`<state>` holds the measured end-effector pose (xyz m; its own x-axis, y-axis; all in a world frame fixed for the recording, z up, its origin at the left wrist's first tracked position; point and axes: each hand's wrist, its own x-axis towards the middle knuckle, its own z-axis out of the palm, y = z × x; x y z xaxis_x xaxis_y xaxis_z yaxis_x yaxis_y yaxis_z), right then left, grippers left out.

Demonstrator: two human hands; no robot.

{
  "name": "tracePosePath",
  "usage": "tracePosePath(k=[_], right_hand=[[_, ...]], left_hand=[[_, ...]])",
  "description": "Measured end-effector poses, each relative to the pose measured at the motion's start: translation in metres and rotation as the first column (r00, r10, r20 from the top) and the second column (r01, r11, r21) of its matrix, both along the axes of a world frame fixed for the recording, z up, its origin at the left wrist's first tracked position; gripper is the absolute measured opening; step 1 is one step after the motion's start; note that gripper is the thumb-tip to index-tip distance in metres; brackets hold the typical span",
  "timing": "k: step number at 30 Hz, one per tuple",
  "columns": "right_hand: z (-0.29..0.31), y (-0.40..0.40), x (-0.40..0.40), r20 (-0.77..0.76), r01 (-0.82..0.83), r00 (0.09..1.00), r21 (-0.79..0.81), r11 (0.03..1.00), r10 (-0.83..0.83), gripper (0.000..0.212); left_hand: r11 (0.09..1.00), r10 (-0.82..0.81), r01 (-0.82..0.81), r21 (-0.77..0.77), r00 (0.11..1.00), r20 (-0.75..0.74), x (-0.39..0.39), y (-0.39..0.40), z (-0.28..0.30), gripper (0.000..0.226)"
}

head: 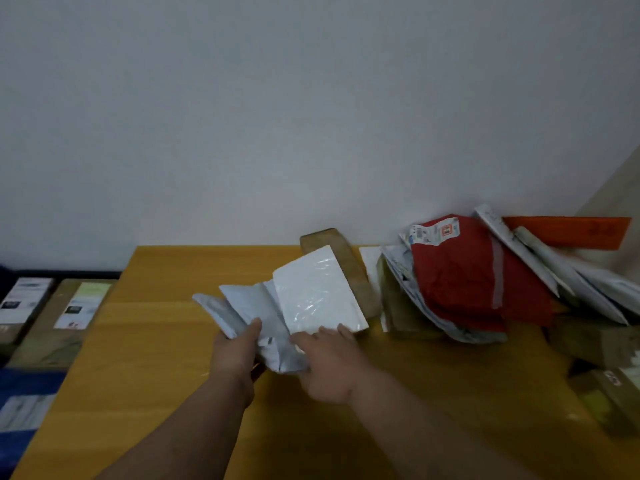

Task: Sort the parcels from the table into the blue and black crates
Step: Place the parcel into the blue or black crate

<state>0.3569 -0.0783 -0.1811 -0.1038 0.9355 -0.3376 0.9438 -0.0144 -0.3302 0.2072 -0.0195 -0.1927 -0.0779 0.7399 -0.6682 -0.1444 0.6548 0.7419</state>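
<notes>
Above the middle of the wooden table [156, 341] I hold soft mailer bags with both hands. My left hand [237, 355] grips a crumpled grey bag [242, 306] by its lower left edge. My right hand [329, 362] holds a flat white bag [317, 292] from below, fingers curled on its bottom edge. A pile of parcels lies at the right, topped by a red bag [464, 271]. A strip of blue crate [24, 382] shows at the lower left, with parcels inside.
Brown cardboard parcels with white labels [65, 317] lie left of the table, lower down. A tan parcel [343, 261] leans at the wall behind the white bag. An orange flat piece [568, 232] and several brown boxes [609, 396] sit at the right. A wall stands close behind.
</notes>
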Motion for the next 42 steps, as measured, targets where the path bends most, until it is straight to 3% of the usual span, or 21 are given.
tracePosePath(k=[3,6,8,10,11,13,15,17,20,23,26,30,34,39,42], right_hand=[[0.006,-0.002,-0.01,-0.12,0.13,0.984,0.008,0.991,-0.128,0.051],[0.007,0.002,-0.01,-0.094,0.349,0.937,0.23,0.909,-0.336,0.051],[0.005,0.007,-0.005,-0.071,0.525,0.847,0.271,0.807,-0.527,0.053],[0.0,0.01,0.0,-0.052,0.654,0.752,0.181,0.734,-0.657,0.058],[-0.004,0.011,0.001,-0.038,0.684,0.727,0.125,0.718,-0.686,0.06],[-0.014,0.01,0.0,-0.028,0.714,0.7,0.058,0.698,-0.714,0.062],[-0.025,0.009,-0.003,-0.081,0.755,0.654,0.01,0.656,-0.752,0.061],[-0.033,0.01,-0.005,-0.173,0.806,0.572,-0.065,0.589,-0.802,0.059],[-0.038,0.013,-0.004,-0.259,0.829,0.483,-0.172,0.532,-0.836,0.043],[-0.035,0.016,-0.006,-0.296,0.769,0.543,-0.199,0.607,-0.786,0.013],[-0.029,0.021,-0.018,-0.362,0.667,0.644,-0.167,0.726,-0.674,0.005],[-0.009,0.028,-0.044,-0.513,0.437,0.684,-0.282,0.854,-0.519,0.015],[-0.002,0.031,-0.059,-0.585,0.279,0.645,-0.418,0.865,-0.491,0.034],[-0.017,0.037,-0.047,-0.574,0.607,0.516,-0.28,0.744,-0.636,0.022],[-0.024,0.037,-0.035,-0.53,0.702,0.455,-0.281,0.654,-0.716,0.041]], left_hand=[[0.993,-0.093,0.106,0.047,0.972,-0.214,-0.027,0.001,-0.012,0.052],[0.982,-0.156,0.183,0.043,0.922,-0.355,-0.044,0.0,-0.016,0.056],[0.977,-0.179,0.209,0.041,0.91,-0.375,-0.051,0.0,-0.02,0.062],[0.971,-0.211,0.24,0.025,0.894,-0.394,-0.056,0.001,-0.024,0.072],[0.964,-0.243,0.267,-0.007,0.866,-0.437,-0.059,0.003,-0.026,0.077],[0.93,-0.346,0.347,-0.119,0.724,-0.597,-0.064,0.006,-0.027,0.086],[0.885,-0.436,0.423,-0.194,0.608,-0.663,-0.067,0.007,-0.027,0.083],[0.846,-0.504,0.493,-0.202,0.617,-0.604,-0.068,0.008,-0.028,0.078],[0.84,-0.531,0.52,-0.157,0.724,-0.441,-0.064,0.004,-0.029,0.068],[0.839,-0.532,0.535,-0.101,0.766,-0.36,-0.057,0.002,-0.026,0.062],[0.849,-0.52,0.524,-0.065,0.81,-0.271,-0.048,0.007,-0.02,0.066],[0.875,-0.484,0.484,-0.031,0.874,-0.033,-0.036,0.012,-0.011,0.062],[0.942,-0.335,0.335,-0.009,0.941,0.05,-0.033,0.017,-0.009,0.021],[0.981,-0.193,0.192,0.021,0.965,0.175,-0.047,0.018,-0.008,0.025],[0.986,-0.164,0.169,-0.007,0.963,0.216,-0.052,0.016,-0.006,0.022]])
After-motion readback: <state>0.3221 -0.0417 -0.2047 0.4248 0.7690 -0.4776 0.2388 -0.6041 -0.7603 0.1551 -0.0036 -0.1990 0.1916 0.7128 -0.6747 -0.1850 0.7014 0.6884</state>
